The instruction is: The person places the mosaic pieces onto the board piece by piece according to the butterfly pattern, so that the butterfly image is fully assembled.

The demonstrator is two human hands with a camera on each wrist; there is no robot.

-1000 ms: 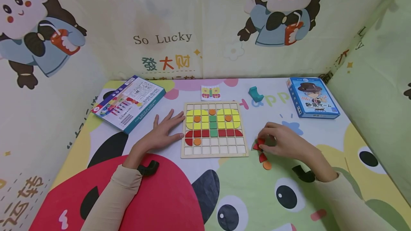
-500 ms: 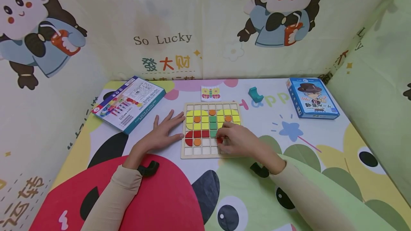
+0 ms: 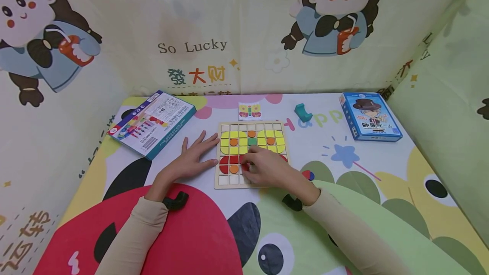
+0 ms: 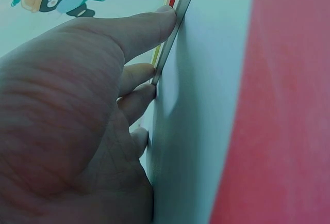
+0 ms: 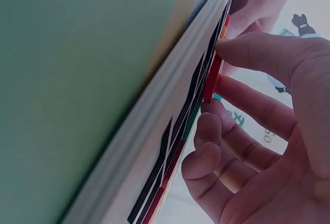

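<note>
A wooden grid board (image 3: 229,185) lies on the table with yellow, red, green and orange tiles set in a butterfly-like pattern. My left hand (image 3: 196,156) is spread flat at the board's left edge, and its thumb and fingertips touch that edge in the left wrist view. Over the lower middle of the grid, my right hand (image 3: 267,166) pinches a red tile (image 5: 212,77) between thumb and fingers, low at the board's surface. That hand covers part of the lower right cells. Red and blue loose pieces (image 3: 307,175) show just past the right forearm.
Behind the board lies a small card (image 3: 250,110) with a butterfly picture. A teal curved piece (image 3: 303,113) stands to its right. One flat box (image 3: 153,124) lies at the back left, and a blue game box (image 3: 371,116) at the back right.
My right hand has moved left from the loose pieces beside the board to over the grid, carrying a red tile, and on toward the middle. The left hand has stayed in place.
</note>
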